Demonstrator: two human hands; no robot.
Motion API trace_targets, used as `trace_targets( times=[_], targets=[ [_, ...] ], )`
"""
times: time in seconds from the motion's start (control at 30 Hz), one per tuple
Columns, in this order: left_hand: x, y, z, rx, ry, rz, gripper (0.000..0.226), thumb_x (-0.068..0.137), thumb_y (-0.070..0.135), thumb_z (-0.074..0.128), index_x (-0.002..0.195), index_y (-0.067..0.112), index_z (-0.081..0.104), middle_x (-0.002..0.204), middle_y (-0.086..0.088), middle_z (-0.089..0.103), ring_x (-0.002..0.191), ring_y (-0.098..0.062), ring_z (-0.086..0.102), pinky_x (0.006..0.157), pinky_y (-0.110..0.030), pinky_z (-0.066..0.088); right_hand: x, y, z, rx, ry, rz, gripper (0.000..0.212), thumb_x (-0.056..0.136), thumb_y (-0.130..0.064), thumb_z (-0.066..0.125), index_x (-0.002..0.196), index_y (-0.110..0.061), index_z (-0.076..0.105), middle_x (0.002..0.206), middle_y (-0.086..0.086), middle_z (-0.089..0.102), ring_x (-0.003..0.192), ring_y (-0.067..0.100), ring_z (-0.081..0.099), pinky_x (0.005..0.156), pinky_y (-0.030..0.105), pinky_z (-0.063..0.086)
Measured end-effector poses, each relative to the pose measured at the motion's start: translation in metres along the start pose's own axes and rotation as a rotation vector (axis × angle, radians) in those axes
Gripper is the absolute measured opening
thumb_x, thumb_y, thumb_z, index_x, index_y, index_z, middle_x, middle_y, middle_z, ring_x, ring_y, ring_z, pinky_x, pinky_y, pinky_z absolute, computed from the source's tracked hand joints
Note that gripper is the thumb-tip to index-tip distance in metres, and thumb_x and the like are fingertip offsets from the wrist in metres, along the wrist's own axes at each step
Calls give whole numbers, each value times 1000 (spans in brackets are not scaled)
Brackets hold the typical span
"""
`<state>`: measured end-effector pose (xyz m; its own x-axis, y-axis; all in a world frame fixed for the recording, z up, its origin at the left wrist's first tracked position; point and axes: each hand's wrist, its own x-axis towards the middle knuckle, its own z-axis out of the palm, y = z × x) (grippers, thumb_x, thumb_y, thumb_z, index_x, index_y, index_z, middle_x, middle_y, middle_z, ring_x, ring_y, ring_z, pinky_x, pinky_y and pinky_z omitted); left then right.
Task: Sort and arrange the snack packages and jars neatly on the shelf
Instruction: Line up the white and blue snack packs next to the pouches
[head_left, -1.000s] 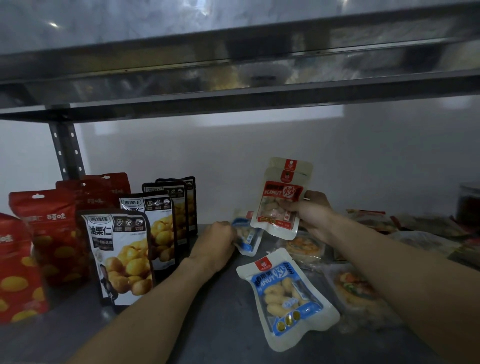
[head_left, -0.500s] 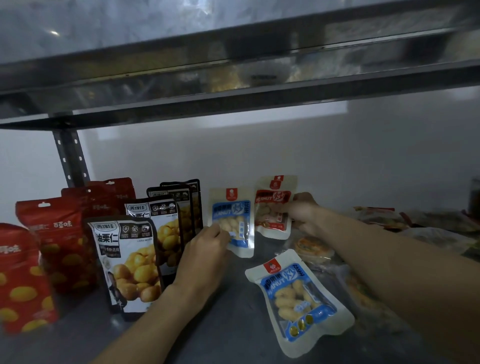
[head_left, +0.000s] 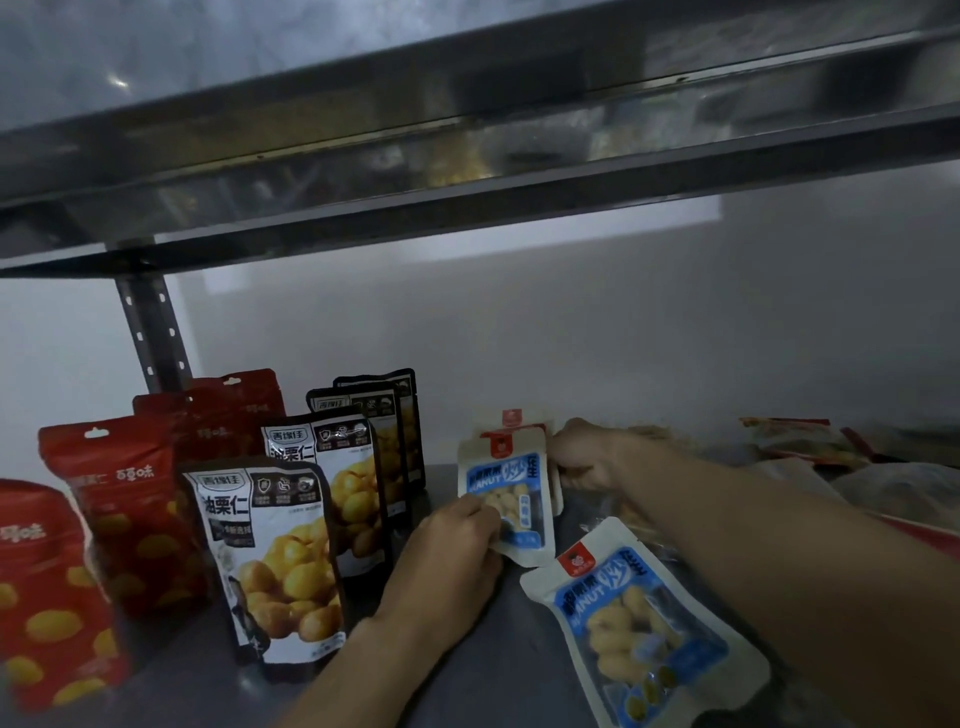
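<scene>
My left hand (head_left: 447, 551) pinches the lower left corner of the upright blue peanut packet (head_left: 511, 493), thumb on its face, keeping it standing on the shelf (head_left: 467, 675) just right of the row of black chestnut pouches (head_left: 270, 561). Behind it stand the red peanut packets (head_left: 511, 422), with only their tops showing above the blue one. My right hand (head_left: 587, 457) is curled round their right edge, though its fingertips are hidden behind the stack. What matters for the next move, as I judge it, is the flat blue peanut packet (head_left: 639, 623). It lies face up in front of the standing ones and a little to their right. Its long axis runs on a diagonal, with the red-badge end pointing back toward the stack and the bottom end toward me and to my right. That top end lies just beside my left hand, while my right hand sits further back with its forearm passing over the packet's right side. So the left is the nearer hand, and it need only let go of its corner and swing the flat packet up and back into line. The red pouches (head_left: 119, 509) stand at far left, and loose packets (head_left: 810, 441) are heaped unsorted on my right.
</scene>
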<state>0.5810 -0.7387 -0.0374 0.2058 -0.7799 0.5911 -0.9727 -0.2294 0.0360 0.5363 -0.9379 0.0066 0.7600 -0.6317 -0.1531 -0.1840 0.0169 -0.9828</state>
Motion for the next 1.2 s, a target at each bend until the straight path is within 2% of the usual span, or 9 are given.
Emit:
trace_targets(
  times=[0.17, 0.3, 0.4, 0.53, 0.6, 0.67, 0.77, 0.93, 1.2],
  targets=[
    [-1, -4, 4, -58, 38, 53, 21, 88, 13, 55, 105, 16, 66, 107, 2, 53, 101, -13, 49, 79, -19, 40, 2, 2, 0, -36, -59, 48, 2, 94, 0, 56, 95, 0, 57, 84, 11, 66, 73, 18, 66, 68, 29, 59],
    [-1, -3, 4, -40, 42, 71, 22, 86, 15, 57, 105, 16, 67, 107, 1, 54, 101, -16, 51, 78, -23, 43, 2, -1, -1, -35, -35, 57, 12, 97, 0, 50, 88, -3, 57, 80, 9, 65, 71, 16, 64, 59, 25, 58],
    [-2, -3, 4, -47, 45, 71, 25, 88, 18, 55, 111, 17, 67, 112, 2, 53, 103, -15, 51, 81, -22, 42, 4, -5, -3, -132, 49, 31, 12, 96, 2, 45, 93, -1, 56, 89, 14, 66, 81, 23, 65, 79, 34, 58],
    [-3, -2, 5, -71, 38, 71, 28, 90, 22, 53, 116, 20, 66, 112, 3, 52, 96, -15, 55, 74, -21, 41, -2, -9, -7, -269, 201, -24, 15, 96, -2, 43, 85, -1, 54, 99, 19, 66, 80, 26, 63, 62, 31, 53],
    [-3, -1, 4, -78, 36, 82, 30, 90, 25, 51, 117, 22, 65, 112, 5, 52, 95, -12, 51, 75, -18, 35, 0, -7, -11, -263, 228, -48, 14, 96, -7, 48, 85, -1, 54, 104, 22, 66, 86, 30, 64, 73, 37, 56],
    [-3, -1, 4, -83, 31, 93, 34, 89, 29, 44, 116, 24, 64, 110, 7, 52, 94, -9, 46, 77, -19, 31, 2, -4, -12, -320, 236, -77, 18, 94, -18, 59, 90, -1, 56, 101, 18, 66, 88, 30, 65, 81, 39, 57],
    [-2, -1, 2, -136, 29, 66, 35, 84, 30, 38, 106, 21, 64, 104, 6, 51, 91, -9, 45, 79, -24, 36, -3, -4, -12, -497, 195, -143, 26, 86, -28, 71, 83, -5, 59, 83, 9, 63, 76, 22, 62, 69, 32, 53],
    [-2, 0, 5, -203, 27, -2, 38, 96, 40, 33, 111, 21, 63, 115, 6, 55, 102, -8, 51, 88, -28, 44, -22, -10, -14, -769, 107, -211, 43, 86, -33, 70, 114, 0, 63, 109, 9, 67, 101, 23, 63, 90, 36, 52],
    [-6, 5, 0, -165, 7, -25, 33, 100, 41, 36, 109, 22, 62, 106, 2, 61, 92, -13, 55, 77, -30, 46, -38, -3, -6, -875, 50, -241, 48, 84, -38, 73, 121, -8, 62, 117, 6, 64, 102, 20, 58, 83, 29, 48]
  ],
)
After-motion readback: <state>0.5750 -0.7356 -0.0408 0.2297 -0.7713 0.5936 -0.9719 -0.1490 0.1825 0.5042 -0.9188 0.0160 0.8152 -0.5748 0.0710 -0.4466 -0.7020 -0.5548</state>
